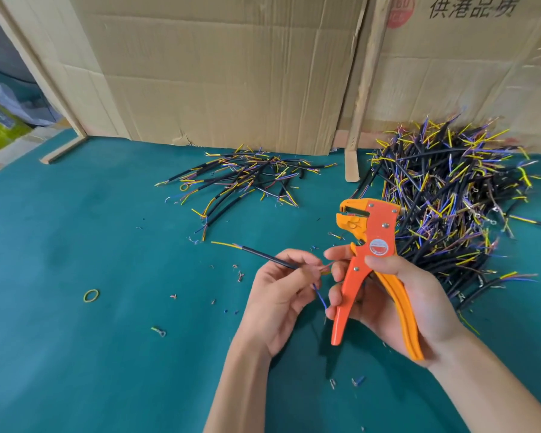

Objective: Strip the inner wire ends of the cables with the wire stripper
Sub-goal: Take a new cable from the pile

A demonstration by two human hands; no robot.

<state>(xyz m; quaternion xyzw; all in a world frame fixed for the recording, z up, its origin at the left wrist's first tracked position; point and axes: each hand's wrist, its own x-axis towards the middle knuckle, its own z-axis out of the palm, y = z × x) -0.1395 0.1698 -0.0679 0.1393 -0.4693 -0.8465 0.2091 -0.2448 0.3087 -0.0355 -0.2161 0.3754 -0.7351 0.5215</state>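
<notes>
The right hand (pixel 397 295) is gripping the stripper (pixel 370 264), fingers curled round its orange handle and the yellow handle lying against the palm. The tool is standing nearly upright above the mat (pixel 91 339), its head pointing to 12 o'clock and its handles splaying toward 6 o'clock. The head is sitting apart from the wires, with nothing visibly caught in it.

The left hand (pixel 278 298) is pinching a cable (pixel 263 256) between thumb and fingertips, just at 9 o'clock of the stripper. The black sheath is running from the fingers toward 10 o'clock, ending in a yellow wire tip over the mat. At the held end the inner wires are fanning out: a pink one is reaching toward the right hand's index finger, and a blue wire (pixel 320 296) is hanging toward 5 o'clock, near the orange handle. Whether the right fingertips are touching the pink wire is not clear.

A big pile (pixel 444 201) of cables is lying at 1 o'clock of the hands, against cardboard (pixel 231 73). A smaller pile (pixel 247 179) is lying at 11 o'clock. A rubber band (pixel 91 295) is lying at 9 o'clock, well apart from the left hand. Insulation scraps (pixel 239 275) are lying scattered over the mat around the hands.
</notes>
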